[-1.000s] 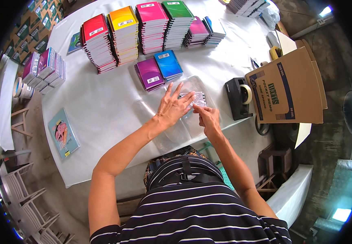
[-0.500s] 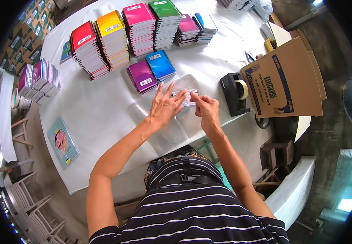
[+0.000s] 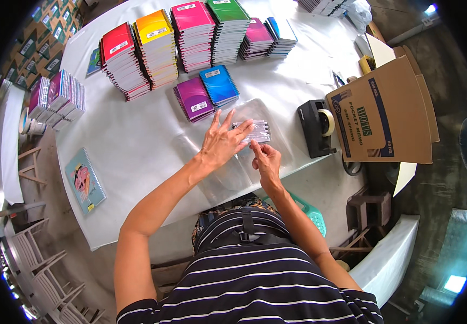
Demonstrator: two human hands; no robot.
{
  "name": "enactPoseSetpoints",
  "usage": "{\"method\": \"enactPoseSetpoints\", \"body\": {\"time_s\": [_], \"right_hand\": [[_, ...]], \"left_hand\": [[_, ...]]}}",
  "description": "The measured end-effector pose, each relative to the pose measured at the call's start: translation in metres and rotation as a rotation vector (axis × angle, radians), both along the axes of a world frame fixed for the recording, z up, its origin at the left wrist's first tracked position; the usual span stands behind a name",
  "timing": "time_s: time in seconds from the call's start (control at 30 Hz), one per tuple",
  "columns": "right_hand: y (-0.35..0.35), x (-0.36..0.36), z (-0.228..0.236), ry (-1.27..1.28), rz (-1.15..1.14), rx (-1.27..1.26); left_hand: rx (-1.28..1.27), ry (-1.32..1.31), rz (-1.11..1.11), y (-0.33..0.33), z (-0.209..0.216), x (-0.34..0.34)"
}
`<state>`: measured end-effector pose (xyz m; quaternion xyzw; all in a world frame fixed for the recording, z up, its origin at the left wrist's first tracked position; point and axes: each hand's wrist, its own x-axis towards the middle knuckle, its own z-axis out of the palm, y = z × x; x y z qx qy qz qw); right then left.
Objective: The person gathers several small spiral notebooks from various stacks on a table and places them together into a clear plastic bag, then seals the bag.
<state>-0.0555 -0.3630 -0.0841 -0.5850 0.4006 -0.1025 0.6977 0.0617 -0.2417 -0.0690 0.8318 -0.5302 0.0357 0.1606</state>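
My left hand [image 3: 218, 141] lies palm down with its fingers spread, its fingertips on a small white label sheet [image 3: 261, 131]. At the sheet's near edge, the thumb and index finger of my right hand [image 3: 267, 162] are pinched together. Whatever sits between them is too small to make out. Under the sheet are clear plastic bags [image 3: 282, 156], spread flat on the table. Just beyond my left fingers, a purple spiral notebook stack [image 3: 193, 98] stands beside a blue one [image 3: 219, 85], each with a white label on its cover.
Tall stacks of red [image 3: 117, 46], yellow [image 3: 153, 32], pink [image 3: 191, 19] and green notebooks [image 3: 227, 11] line the back. A black tape dispenser [image 3: 313, 129] and an open cardboard box [image 3: 379, 116] stand right. A teal notebook [image 3: 84, 181] lies at the left.
My right hand has drawn back slightly toward me from the label sheet, uncovering more of it. My left hand stays nearly in place. The view has shifted a little.
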Motion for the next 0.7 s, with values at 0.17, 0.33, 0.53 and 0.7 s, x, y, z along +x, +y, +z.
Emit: {"method": "enactPoseSetpoints", "body": {"time_s": [0.17,0.33,0.53,0.7], "right_hand": [[-0.003,-0.002,-0.01,-0.029,0.063,-0.108],[-0.01,-0.001,-0.022,0.142,0.221,-0.524],[-0.04,-0.003,-0.047,0.201,0.435,-0.919],[-0.095,-0.021,-0.076,0.07,0.283,0.208]], "left_hand": [[0.064,0.397,-0.018,-0.01,0.007,0.018],[-0.063,0.888,-0.107,-0.037,-0.022,0.053],[-0.086,1.147,-0.194,-0.042,-0.027,0.06],[-0.212,0.966,-0.218,-0.026,-0.038,0.026]]}}
